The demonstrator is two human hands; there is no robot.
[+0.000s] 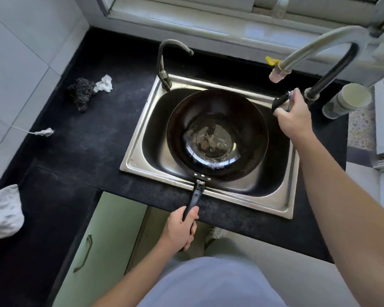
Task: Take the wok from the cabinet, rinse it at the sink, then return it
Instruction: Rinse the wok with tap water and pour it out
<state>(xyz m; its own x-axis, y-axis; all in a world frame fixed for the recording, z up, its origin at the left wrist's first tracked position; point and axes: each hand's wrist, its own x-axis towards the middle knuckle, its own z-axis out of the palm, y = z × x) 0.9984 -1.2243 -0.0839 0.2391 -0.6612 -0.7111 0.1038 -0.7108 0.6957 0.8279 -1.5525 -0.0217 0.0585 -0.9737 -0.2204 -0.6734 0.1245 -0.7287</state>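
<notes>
— Where's the wok?
— Head view: the wok point(216, 136) sits in the sink point(138, 156), mid-frame. Left hand point(182, 229) wraps its handle point(195, 196), lower centre; right hand point(294, 120) curls round the tap lever point(279, 103), right of centre.
— Tips?
— Ease the lever open, hold the bowl under the spout point(276, 75), tilt and swirl.

**Daylight from the window, soft at the edges**

I see bright, even daylight coming in from the window point(186, 12) at the top. The rim of the steel sink point(134, 138) glints, and the wok point(215, 140) throws back a pale sheen from its bottom. The black counter point(75, 140) swallows detail. The tall tap point(319, 47) on the right looks blurred, perhaps from motion. Straight lines bow toward the frame edges.
</notes>
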